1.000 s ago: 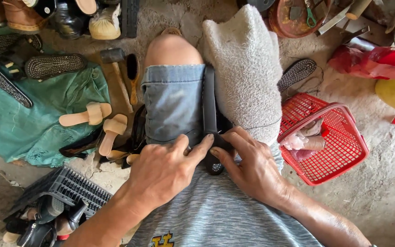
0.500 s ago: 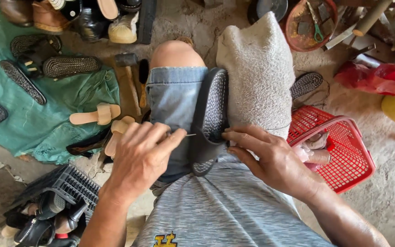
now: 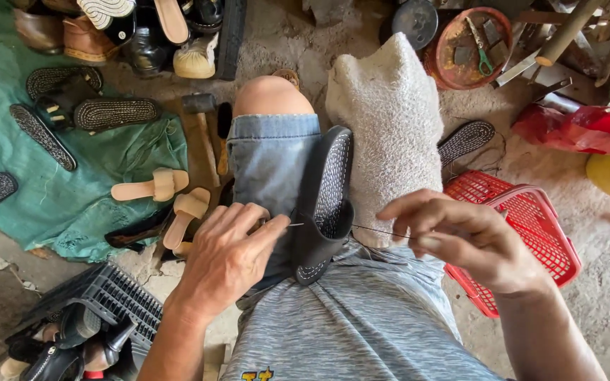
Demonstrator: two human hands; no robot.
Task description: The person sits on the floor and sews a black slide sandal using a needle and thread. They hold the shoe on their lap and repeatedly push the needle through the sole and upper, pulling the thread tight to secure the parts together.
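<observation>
— Black rubber shoe with white stitching along its sole (image 3: pixel 327 204): where does it lie?

— Wedged between the knees, long axis pointing away from the body, heel end nearest the belly. It sits between both hands.

— Which is closer?

— The left hand (image 3: pixel 224 257); its fingers are curled, pinching a thin metal needle (image 3: pixel 282 226) right at the shoe's edge. The right hand (image 3: pixel 464 240) stands off to the right, fingers closed on a thin dark thread (image 3: pixel 375 231) drawn taut from the shoe.
</observation>
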